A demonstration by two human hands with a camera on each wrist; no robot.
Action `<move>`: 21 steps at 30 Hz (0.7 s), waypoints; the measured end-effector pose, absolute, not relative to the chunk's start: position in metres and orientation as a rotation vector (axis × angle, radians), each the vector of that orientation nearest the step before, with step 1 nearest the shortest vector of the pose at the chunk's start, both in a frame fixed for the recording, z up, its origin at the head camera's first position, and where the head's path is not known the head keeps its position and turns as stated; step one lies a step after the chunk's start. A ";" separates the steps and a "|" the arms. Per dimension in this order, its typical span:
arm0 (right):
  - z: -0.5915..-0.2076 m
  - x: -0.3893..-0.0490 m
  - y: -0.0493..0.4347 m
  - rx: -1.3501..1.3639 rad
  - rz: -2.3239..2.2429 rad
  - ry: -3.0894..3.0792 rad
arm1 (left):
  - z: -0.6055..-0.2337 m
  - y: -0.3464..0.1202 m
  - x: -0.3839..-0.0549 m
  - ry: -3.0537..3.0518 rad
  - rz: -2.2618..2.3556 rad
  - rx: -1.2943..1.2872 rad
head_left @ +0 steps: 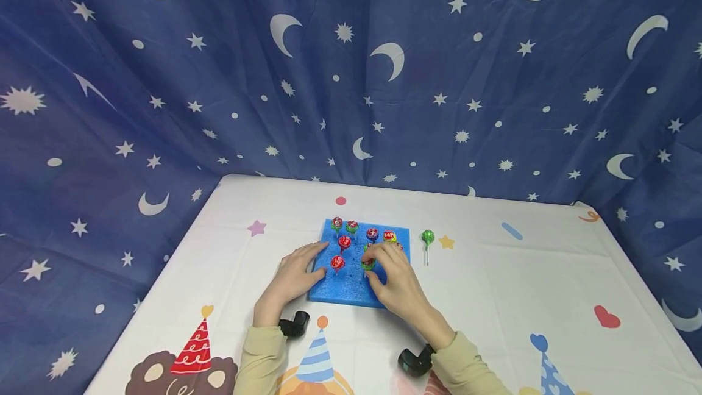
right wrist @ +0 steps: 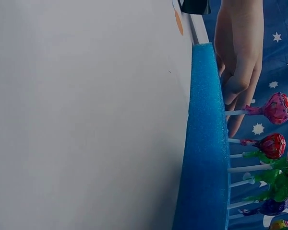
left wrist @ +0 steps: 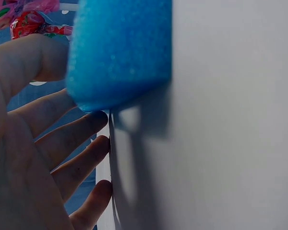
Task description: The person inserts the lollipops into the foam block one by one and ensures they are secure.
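Observation:
A blue foam block [head_left: 351,288] lies on the table with several wrapped lollipops standing in it on their sticks. My right hand [head_left: 400,282] is over the block's right half, its thumb and fingers pinching a green-wrapped lollipop [head_left: 367,264]. The stick of this lollipop reaches the foam in the right wrist view. My left hand [head_left: 293,273] touches the block's left side, fingers extended and thumb on the near part of its edge. Close by stand a red lollipop [head_left: 337,263] and another red lollipop [head_left: 344,241]. The right hand covers part of the lollipops at the right.
A green lollipop [head_left: 428,236] lies loose on the white printed tablecloth [head_left: 521,285], right of the block. Behind the table hangs a blue curtain [head_left: 340,108] with moons and stars. Each wrist wears a black camera [head_left: 415,361].

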State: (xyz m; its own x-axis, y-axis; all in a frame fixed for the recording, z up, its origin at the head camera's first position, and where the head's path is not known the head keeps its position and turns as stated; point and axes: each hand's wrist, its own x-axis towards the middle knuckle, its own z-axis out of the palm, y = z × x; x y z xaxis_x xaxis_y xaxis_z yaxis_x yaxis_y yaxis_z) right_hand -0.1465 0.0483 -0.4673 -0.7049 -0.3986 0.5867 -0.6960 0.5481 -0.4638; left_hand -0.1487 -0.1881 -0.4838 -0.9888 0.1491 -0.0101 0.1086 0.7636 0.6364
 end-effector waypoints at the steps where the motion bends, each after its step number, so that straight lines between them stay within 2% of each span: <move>1: -0.468 -0.146 0.048 0.884 0.972 -2.374 | -0.484 -0.188 -0.149 2.896 1.039 0.214; 21: -0.474 -0.143 0.050 0.918 1.020 -2.334 | -0.483 -0.188 -0.148 2.906 1.039 0.231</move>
State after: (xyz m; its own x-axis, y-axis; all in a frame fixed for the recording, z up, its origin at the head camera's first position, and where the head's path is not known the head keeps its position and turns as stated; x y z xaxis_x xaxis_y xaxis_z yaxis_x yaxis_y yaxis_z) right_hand -0.1429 0.0500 -0.4737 -0.6880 -0.3992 0.6061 -0.7160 0.5097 -0.4770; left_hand -0.1483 -0.1879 -0.4827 -0.9878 0.1558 0.0064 0.1246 0.7636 0.6336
